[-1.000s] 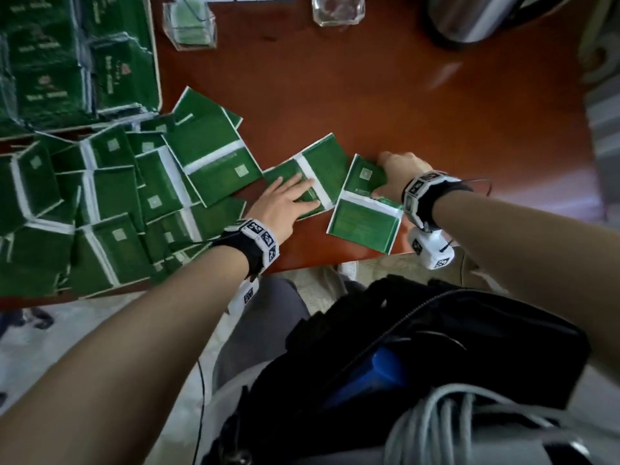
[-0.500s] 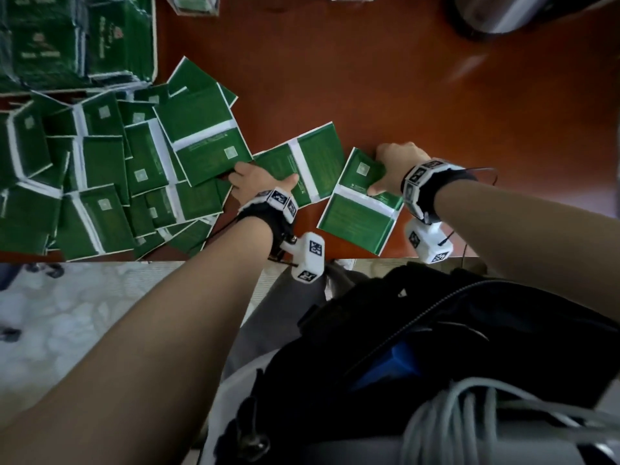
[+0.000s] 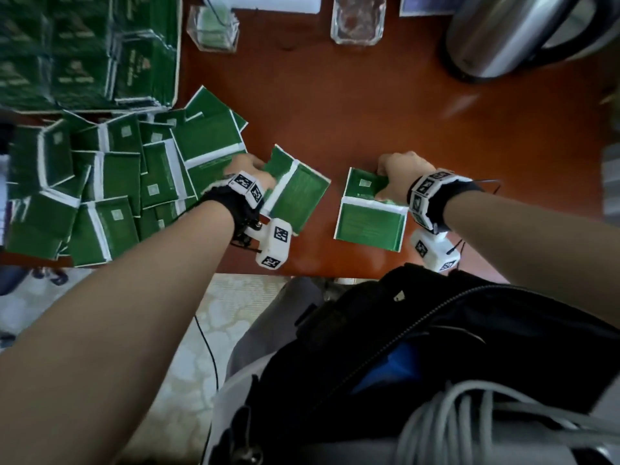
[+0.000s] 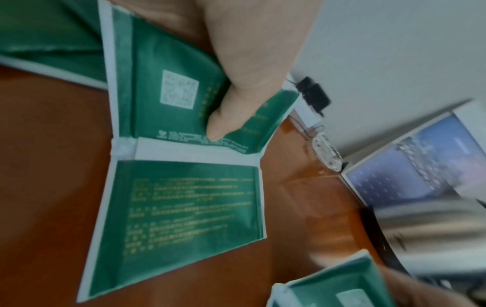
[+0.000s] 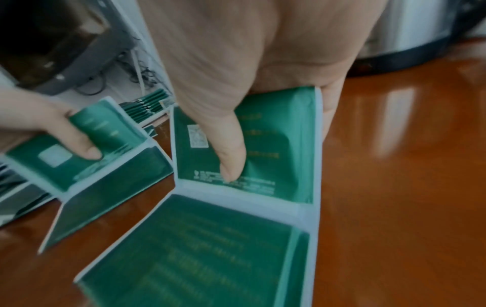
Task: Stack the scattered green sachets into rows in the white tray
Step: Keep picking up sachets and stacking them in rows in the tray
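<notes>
Each hand holds a joined pair of green sachets by its upper half, the lower half on the red-brown table. My left hand pinches one sachet pair, thumb on its printed face. To its right, my right hand grips another sachet pair the same way. A heap of scattered green sachets covers the table's left side. The white tray, packed with rows of sachets, stands at the back left.
Along the back edge stand a clear holder, a glass dish and a steel kettle. Bare table lies between them and my hands. A black bag sits on my lap below the table's front edge.
My left hand went from lying flat on a sachet pair to pinching it and lifting its upper half. The right hand has kept its grip on its own pair.
</notes>
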A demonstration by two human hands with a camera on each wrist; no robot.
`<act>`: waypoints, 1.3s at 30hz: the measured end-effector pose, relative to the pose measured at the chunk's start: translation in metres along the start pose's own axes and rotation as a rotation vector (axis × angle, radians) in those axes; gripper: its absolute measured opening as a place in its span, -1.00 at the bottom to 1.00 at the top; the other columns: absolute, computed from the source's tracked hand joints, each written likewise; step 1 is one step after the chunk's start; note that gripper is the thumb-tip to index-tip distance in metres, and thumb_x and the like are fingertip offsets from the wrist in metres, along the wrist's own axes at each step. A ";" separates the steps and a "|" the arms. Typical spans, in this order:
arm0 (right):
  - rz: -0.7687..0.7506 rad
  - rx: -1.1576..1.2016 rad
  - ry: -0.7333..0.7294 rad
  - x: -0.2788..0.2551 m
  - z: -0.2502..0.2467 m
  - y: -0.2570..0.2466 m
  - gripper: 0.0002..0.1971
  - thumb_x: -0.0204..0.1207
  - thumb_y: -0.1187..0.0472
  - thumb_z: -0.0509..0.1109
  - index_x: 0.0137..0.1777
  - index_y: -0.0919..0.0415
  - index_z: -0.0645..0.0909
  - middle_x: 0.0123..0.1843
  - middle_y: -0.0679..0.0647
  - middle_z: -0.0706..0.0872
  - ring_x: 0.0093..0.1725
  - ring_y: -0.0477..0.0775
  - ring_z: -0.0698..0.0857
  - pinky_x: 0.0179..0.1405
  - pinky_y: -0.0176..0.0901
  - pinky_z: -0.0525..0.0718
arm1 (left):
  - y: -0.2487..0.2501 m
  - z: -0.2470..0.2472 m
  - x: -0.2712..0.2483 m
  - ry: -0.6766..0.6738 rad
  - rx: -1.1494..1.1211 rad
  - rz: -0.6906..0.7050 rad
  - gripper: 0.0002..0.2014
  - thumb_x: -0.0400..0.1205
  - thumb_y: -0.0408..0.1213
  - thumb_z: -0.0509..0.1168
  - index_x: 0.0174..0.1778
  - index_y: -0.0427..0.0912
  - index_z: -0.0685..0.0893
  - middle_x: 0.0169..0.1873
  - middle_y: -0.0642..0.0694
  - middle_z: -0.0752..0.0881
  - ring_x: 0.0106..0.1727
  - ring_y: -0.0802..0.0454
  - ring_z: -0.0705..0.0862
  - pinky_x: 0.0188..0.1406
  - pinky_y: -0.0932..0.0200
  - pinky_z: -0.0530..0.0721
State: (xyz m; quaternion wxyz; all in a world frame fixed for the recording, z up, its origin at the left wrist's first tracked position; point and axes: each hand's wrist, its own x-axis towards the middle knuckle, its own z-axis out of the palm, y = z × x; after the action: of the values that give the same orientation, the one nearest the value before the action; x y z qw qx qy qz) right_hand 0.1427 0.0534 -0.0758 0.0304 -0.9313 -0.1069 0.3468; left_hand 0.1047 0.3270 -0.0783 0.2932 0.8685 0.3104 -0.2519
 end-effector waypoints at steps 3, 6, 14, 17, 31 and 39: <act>-0.036 -0.139 0.108 -0.012 -0.011 -0.001 -0.78 0.47 0.11 0.46 0.04 0.04 0.49 0.07 0.16 0.66 -0.10 0.22 0.61 -0.11 -0.03 0.60 | 0.013 -0.010 -0.009 0.058 0.130 0.161 -0.74 0.44 -0.28 0.50 0.02 0.00 0.69 0.01 0.03 0.71 0.07 -0.05 0.69 0.05 0.13 0.65; -0.126 -0.243 0.130 -0.021 0.004 -0.003 -0.46 0.34 -0.19 0.56 0.17 0.07 0.48 0.18 0.10 0.58 0.18 0.22 0.56 0.18 0.11 0.55 | 0.012 0.008 -0.028 0.023 0.230 0.313 -0.54 0.40 0.13 0.54 0.13 0.03 0.65 0.15 0.01 0.66 0.14 -0.01 0.66 0.05 0.10 0.62; -0.246 -0.249 0.194 -0.046 0.110 0.015 0.18 0.37 -0.59 0.11 0.74 0.10 -0.33 0.75 0.17 -0.36 0.73 0.26 -0.27 0.67 0.39 -0.10 | -0.066 0.120 -0.076 0.029 0.690 0.642 0.17 0.41 0.57 0.07 0.72 -0.04 -0.30 0.71 -0.12 -0.35 0.73 -0.16 -0.25 0.65 -0.40 -0.04; -0.276 -0.248 0.280 -0.061 0.134 0.019 0.14 0.39 -0.58 0.03 0.75 0.13 -0.28 0.76 0.20 -0.30 0.74 0.29 -0.21 0.66 0.43 -0.08 | -0.085 0.139 -0.095 0.079 0.698 0.779 0.17 0.37 0.56 0.12 0.75 -0.08 -0.13 0.73 -0.14 -0.26 0.74 -0.20 -0.19 0.63 -0.43 -0.03; -0.154 -0.262 0.234 -0.132 0.161 -0.003 -0.23 0.54 0.19 0.41 0.71 0.01 0.14 0.70 0.16 0.23 0.61 0.32 0.29 0.51 0.30 0.33 | -0.113 0.132 -0.147 0.220 0.579 0.847 -0.64 0.66 -0.43 0.29 0.37 -0.07 0.56 0.34 -0.06 0.65 0.17 -0.20 0.72 0.06 -0.10 0.67; -0.123 -0.071 0.277 -0.190 0.064 -0.094 -0.81 0.76 0.18 0.13 0.29 0.19 0.43 -0.26 0.11 0.46 -0.26 0.24 0.61 -0.31 0.04 0.59 | -0.128 -0.004 -0.213 0.280 0.581 0.575 -0.82 0.76 -0.23 0.19 0.27 -0.10 0.51 -0.30 -0.18 0.59 -0.21 -0.26 0.66 -0.31 -0.03 0.60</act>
State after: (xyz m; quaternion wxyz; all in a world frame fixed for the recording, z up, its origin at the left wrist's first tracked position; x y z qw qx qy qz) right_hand -0.0558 0.1025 0.0094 0.0331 -0.9624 -0.1709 0.2085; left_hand -0.1270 0.3279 0.0111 0.0499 0.9919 0.0088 -0.1168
